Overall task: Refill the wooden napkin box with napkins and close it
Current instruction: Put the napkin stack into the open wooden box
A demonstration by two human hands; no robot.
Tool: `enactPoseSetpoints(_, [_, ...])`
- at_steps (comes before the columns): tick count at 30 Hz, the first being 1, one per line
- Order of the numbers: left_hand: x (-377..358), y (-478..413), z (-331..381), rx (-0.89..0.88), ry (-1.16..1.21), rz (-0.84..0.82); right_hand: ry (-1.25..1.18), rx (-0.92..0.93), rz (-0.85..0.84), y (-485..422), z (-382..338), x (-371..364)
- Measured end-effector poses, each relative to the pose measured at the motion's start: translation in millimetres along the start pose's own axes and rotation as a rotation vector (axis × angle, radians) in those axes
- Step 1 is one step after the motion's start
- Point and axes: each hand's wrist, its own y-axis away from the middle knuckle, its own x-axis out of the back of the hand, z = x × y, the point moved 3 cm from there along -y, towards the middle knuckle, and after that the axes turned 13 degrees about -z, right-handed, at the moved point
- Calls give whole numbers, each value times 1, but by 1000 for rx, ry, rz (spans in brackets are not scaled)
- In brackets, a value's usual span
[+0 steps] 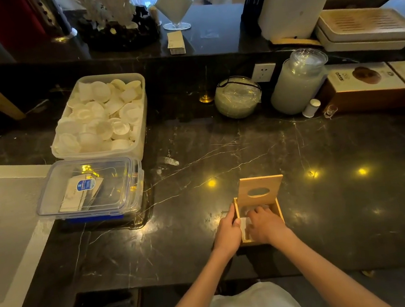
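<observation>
Napkin box (279, 210) (lid (259, 183) upright), wall in left fingers' (227, 215) pinch, right fingers (255, 211) inside, grasp unclear.

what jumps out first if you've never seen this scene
The eye goes first to the small light wooden napkin box near the front of the dark marble counter, its lid with an oval hole standing open. The left hand holds its left wall while the right hand reaches inside over white napkins. Further left sits a clear plastic tub of white cups.
</observation>
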Motion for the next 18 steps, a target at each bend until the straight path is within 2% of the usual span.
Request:
enactPoseSetpoints(6, [0, 0, 1, -10, 7, -6, -66, -2, -24, 1, 3, -5])
enactPoseSetpoints(11, [1, -2, -2, -39, 38, -28, -130, 143, -48, 15, 1, -6])
enactPoseSetpoints(16, [0, -8, -8, -42, 50, -19, -2, 97, -318, 32, 1, -17])
enactPoseSetpoints(18, [0, -11, -12, -38, 52, -24, 39, 92, -311, 36, -5, -18])
